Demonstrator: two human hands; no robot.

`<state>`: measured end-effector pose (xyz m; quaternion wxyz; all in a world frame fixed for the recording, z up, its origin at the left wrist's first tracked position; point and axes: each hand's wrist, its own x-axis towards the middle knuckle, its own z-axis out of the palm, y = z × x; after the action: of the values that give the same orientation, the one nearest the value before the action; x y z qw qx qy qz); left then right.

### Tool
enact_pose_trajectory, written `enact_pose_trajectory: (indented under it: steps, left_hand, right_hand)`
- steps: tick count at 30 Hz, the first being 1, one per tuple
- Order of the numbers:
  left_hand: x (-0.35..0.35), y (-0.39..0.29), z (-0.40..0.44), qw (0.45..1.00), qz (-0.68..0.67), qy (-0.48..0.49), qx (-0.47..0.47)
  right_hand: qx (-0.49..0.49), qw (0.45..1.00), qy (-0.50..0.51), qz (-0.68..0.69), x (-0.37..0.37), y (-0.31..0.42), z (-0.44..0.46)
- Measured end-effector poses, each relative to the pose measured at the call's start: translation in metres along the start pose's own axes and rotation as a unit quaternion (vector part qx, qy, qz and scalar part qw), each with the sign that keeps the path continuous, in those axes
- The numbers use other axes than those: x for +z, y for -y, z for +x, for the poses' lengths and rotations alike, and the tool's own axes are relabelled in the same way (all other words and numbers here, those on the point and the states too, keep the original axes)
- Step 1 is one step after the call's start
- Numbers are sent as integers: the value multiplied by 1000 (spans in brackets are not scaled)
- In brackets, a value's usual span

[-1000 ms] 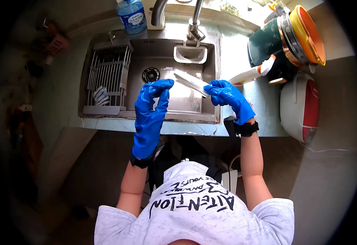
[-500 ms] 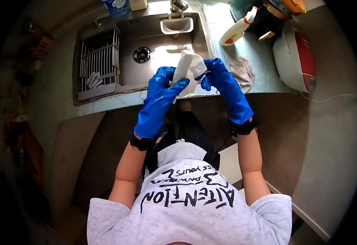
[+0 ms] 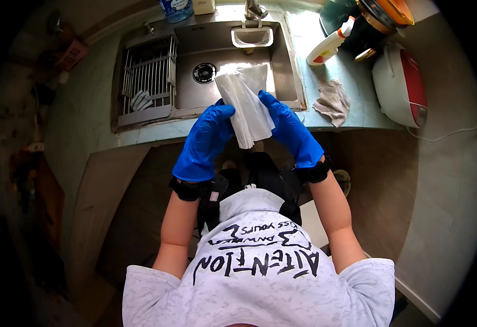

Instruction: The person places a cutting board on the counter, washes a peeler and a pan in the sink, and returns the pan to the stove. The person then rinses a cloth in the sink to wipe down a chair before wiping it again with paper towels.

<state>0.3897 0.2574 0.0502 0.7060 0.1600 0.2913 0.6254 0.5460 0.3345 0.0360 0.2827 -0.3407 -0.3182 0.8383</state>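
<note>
Between my hands is a folded, translucent white plastic bag [image 3: 244, 106], held up above the sink's front edge. My left hand [image 3: 208, 133], in a blue rubber glove, is closed on its left side, with the thumb across the front. On the right side my right hand [image 3: 285, 122], gloved the same way, grips it with the thumb at the upper edge. The bag hides most of the fingers of both hands. Behind it lies the steel sink [image 3: 186, 95] with a round black drain [image 3: 204, 73].
A slatted drying rack [image 3: 148, 71] holding a striped cloth [image 3: 141, 100] sits at the sink's left. Under the faucet [image 3: 256, 10] hangs a strainer basket [image 3: 252, 37]. To the right are a spray bottle [image 3: 331, 42], a rag [image 3: 332, 102] and a white-and-red appliance [image 3: 396, 82].
The bag was narrow and bunched; now it is spread wider and flatter. My right hand has come in to its right side. The view has shifted slightly.
</note>
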Motion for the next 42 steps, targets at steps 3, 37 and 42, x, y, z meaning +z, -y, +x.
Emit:
enact_pose_trajectory:
  steps: [3, 37, 42]
  left_hand:
    - [-10, 1, -2, 992, -122, -16, -37]
    - [-10, 3, -6, 906, 236, -218, 276]
    - [-24, 2, -5, 853, 375, -243, 270]
  right_hand:
    - [-68, 994, -24, -77, 17, 8, 0]
    - [-110, 629, 108, -762, 47, 45, -29]
    - [107, 659, 246, -703, 58, 36, -30]
